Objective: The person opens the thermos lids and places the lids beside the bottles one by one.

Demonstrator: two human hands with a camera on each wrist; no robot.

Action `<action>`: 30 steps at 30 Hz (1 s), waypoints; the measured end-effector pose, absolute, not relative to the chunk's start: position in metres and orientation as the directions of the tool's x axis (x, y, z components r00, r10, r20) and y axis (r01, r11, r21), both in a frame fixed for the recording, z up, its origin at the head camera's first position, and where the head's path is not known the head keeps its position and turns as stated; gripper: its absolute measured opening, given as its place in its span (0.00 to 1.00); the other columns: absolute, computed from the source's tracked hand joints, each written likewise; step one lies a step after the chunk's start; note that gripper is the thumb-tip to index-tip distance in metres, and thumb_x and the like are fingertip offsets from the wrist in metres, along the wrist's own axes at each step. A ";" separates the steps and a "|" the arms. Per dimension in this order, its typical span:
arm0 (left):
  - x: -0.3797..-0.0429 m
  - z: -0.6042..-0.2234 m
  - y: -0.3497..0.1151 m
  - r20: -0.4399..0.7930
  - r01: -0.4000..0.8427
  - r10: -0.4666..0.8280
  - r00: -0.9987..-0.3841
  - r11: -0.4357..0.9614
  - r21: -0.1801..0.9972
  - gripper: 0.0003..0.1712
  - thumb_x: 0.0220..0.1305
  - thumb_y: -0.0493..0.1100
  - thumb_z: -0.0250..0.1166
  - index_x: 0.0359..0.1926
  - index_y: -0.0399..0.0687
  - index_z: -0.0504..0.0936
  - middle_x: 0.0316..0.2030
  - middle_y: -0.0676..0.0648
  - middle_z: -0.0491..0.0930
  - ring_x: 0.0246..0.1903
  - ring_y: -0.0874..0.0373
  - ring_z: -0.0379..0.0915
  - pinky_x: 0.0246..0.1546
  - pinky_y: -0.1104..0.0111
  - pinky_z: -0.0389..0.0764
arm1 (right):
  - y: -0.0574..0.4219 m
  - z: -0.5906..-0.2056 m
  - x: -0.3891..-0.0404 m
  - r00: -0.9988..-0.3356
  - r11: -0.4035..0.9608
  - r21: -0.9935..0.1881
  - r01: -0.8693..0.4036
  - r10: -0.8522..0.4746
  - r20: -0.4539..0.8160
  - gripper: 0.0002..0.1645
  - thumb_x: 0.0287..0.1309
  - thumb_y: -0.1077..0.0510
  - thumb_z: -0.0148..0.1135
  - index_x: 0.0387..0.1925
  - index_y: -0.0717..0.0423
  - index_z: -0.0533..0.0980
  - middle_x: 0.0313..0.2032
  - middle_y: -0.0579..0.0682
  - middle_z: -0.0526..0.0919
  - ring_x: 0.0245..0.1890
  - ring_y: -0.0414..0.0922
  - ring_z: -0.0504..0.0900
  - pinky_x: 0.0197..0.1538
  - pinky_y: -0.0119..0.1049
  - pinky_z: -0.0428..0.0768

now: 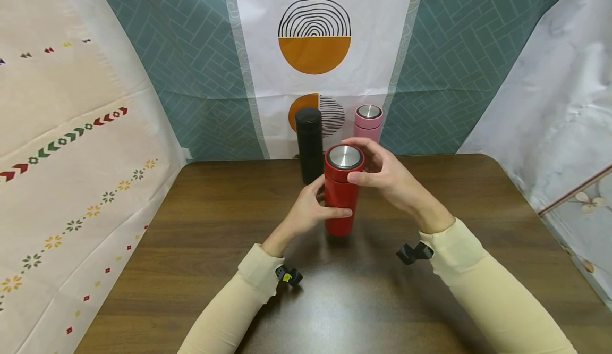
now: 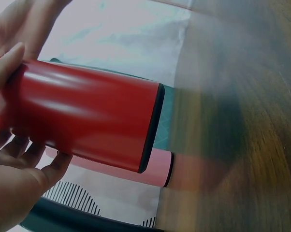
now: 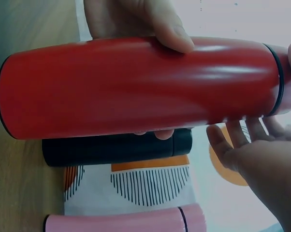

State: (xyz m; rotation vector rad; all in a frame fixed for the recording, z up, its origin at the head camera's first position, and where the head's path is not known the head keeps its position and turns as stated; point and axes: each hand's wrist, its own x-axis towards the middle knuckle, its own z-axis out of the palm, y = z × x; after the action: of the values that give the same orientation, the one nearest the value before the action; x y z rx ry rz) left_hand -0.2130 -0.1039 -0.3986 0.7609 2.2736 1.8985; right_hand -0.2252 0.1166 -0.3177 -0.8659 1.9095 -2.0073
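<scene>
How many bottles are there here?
3: the red bottle, held by the left hand and right hand; the black bottle, behind it to the left; the pink bottle, behind it to the right.

This is a cloth-walled nook; home or office, one cannot tell. A patterned curtain hangs behind the far edge of the wooden table, and a flowered cloth lines its left edge.

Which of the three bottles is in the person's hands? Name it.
The red bottle, gripped by the left hand, with the right hand at its lid. The black bottle and pink bottle stand behind it, unheld.
</scene>
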 end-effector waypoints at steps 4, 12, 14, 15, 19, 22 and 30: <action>-0.213 -0.397 -0.104 0.257 0.328 0.421 -0.870 0.106 0.939 0.38 0.59 0.45 0.77 0.69 0.57 0.72 0.60 0.52 0.79 0.59 0.52 0.76 0.62 0.45 0.76 | 0.119 -0.316 -0.226 -0.767 -0.146 -0.969 -0.198 -0.593 0.246 0.36 0.66 0.65 0.60 0.74 0.54 0.65 0.62 0.57 0.77 0.63 0.55 0.75 0.62 0.43 0.79; -0.212 -0.398 -0.104 0.251 0.323 0.413 -0.875 0.113 0.940 0.40 0.59 0.45 0.77 0.70 0.57 0.71 0.61 0.52 0.79 0.59 0.51 0.77 0.61 0.48 0.78 | 0.112 -0.321 -0.223 -0.817 -0.077 -0.964 -0.253 -0.517 0.255 0.42 0.60 0.63 0.68 0.72 0.48 0.61 0.64 0.55 0.72 0.64 0.53 0.71 0.61 0.40 0.79; -0.212 -0.398 -0.104 0.247 0.319 0.415 -0.876 0.112 0.941 0.40 0.59 0.45 0.77 0.71 0.56 0.71 0.61 0.52 0.79 0.59 0.51 0.77 0.61 0.48 0.78 | 0.110 -0.323 -0.223 -0.834 -0.064 -0.962 -0.266 -0.485 0.263 0.40 0.59 0.64 0.70 0.69 0.46 0.63 0.62 0.55 0.73 0.62 0.53 0.72 0.59 0.40 0.80; -0.212 -0.398 -0.104 0.245 0.317 0.416 -0.875 0.112 0.942 0.40 0.59 0.45 0.76 0.71 0.56 0.71 0.61 0.52 0.79 0.59 0.51 0.77 0.61 0.48 0.78 | 0.110 -0.323 -0.223 -0.840 -0.061 -0.961 -0.271 -0.473 0.267 0.39 0.58 0.64 0.70 0.68 0.46 0.63 0.61 0.55 0.73 0.62 0.54 0.73 0.59 0.40 0.80; -0.212 -0.398 -0.104 0.237 0.308 0.417 -0.878 0.111 0.945 0.40 0.59 0.45 0.76 0.71 0.57 0.71 0.61 0.52 0.79 0.59 0.51 0.77 0.61 0.48 0.78 | 0.110 -0.324 -0.224 -0.842 -0.073 -0.962 -0.264 -0.469 0.267 0.36 0.59 0.64 0.68 0.67 0.46 0.66 0.61 0.55 0.74 0.60 0.55 0.74 0.57 0.40 0.81; -0.212 -0.398 -0.104 0.238 0.308 0.417 -0.877 0.109 0.945 0.39 0.59 0.46 0.76 0.70 0.57 0.71 0.61 0.52 0.79 0.59 0.51 0.77 0.61 0.48 0.78 | 0.112 -0.322 -0.225 -0.824 -0.105 -0.963 -0.248 -0.500 0.267 0.36 0.61 0.64 0.66 0.69 0.48 0.66 0.61 0.56 0.75 0.61 0.55 0.74 0.58 0.41 0.81; -0.213 -0.397 -0.105 0.254 0.321 0.421 -0.871 0.097 0.942 0.38 0.59 0.45 0.76 0.69 0.57 0.72 0.60 0.53 0.79 0.59 0.52 0.77 0.61 0.49 0.78 | 0.114 -0.321 -0.226 -0.774 -0.162 -0.964 -0.212 -0.574 0.267 0.38 0.66 0.63 0.59 0.76 0.51 0.63 0.64 0.56 0.75 0.64 0.53 0.73 0.62 0.43 0.79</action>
State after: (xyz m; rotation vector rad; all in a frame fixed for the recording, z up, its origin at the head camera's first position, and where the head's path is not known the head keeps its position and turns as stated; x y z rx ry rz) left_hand -0.2130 -0.1048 -0.3969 0.7681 2.2660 1.9103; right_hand -0.2260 0.1136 -0.3214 -0.9011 1.8426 -2.0235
